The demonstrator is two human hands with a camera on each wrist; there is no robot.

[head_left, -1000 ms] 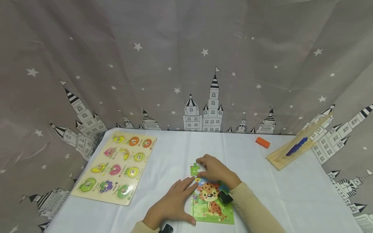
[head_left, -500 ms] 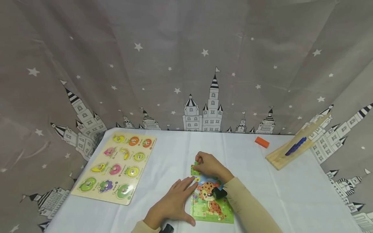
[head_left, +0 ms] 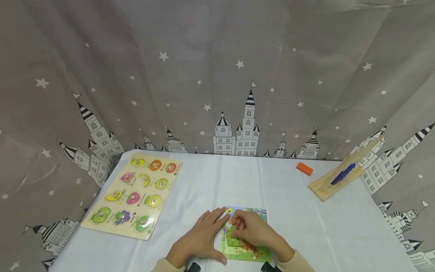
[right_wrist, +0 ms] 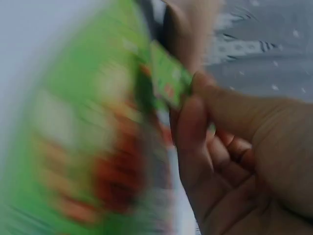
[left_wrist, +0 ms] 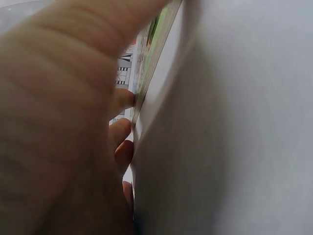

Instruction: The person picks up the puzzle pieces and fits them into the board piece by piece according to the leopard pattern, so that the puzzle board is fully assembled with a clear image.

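Observation:
My left hand [head_left: 202, 237] lies with fingers spread beside the left edge of a leopard jigsaw puzzle [head_left: 246, 256], its fingertips at the upper left corner. In the left wrist view, several fingertips [left_wrist: 123, 132] touch the puzzle's edge. My right hand [head_left: 255, 229] is above the middle of the puzzle and pinches a green puzzle piece [right_wrist: 168, 78] between thumb and forefinger. Under this hand, most of the leopard picture is hidden in the head view. Blurred in the right wrist view, the puzzle's green and orange surface [right_wrist: 117, 171] shows close to the piece.
To the left on the white tablecloth [head_left: 200, 177] lies a wooden fruit peg puzzle [head_left: 130, 231]. An orange block [head_left: 304, 169] is at the back right, near a slanting wooden board [head_left: 323, 190] with a dark blue patch. Behind the table hangs a grey castle-print curtain [head_left: 190, 45].
My right hand has taken the green piece from above the puzzle's upper left corner and brought it down over the picture. My left hand has stayed in place.

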